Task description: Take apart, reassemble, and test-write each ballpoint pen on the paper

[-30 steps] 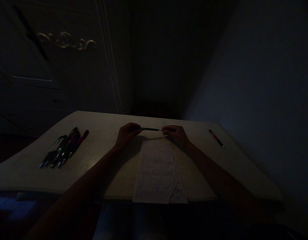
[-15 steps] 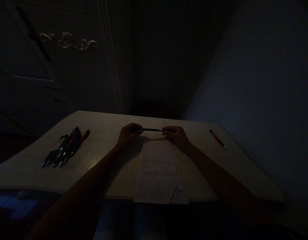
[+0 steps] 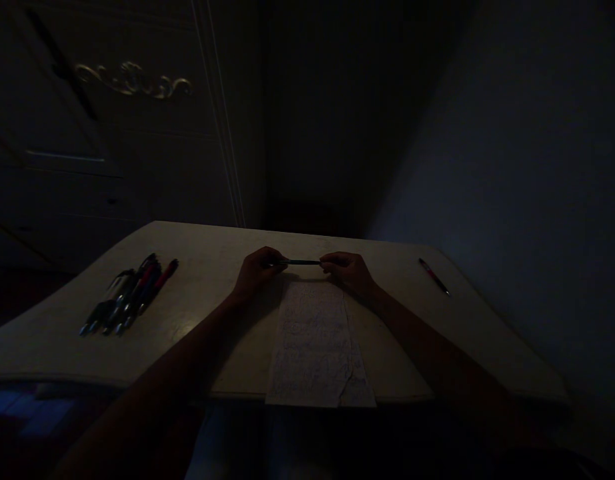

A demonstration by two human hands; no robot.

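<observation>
A dark pen (image 3: 304,262) is held level between my two hands, just beyond the top of a written-on paper (image 3: 312,340). My left hand (image 3: 260,268) pinches one end of the pen, fingers closed. At the other end, the fingertips of my right hand (image 3: 351,272) close on it. The paper lies flat, its near edge reaching over the table's front edge, and a torn or folded strip shows along its right side. Dim light hides the pen's fine details.
On the left of the pale table (image 3: 207,247) lies a bunch of several pens (image 3: 130,293). A single red and black pen (image 3: 434,277) lies at the right. Dark furniture with an ornate handle (image 3: 134,80) stands behind, and a wall (image 3: 527,200) rises at the right.
The pen between my hands has turned slightly, and my right hand has shifted a little to the left. The paper and the other pens lie as before.
</observation>
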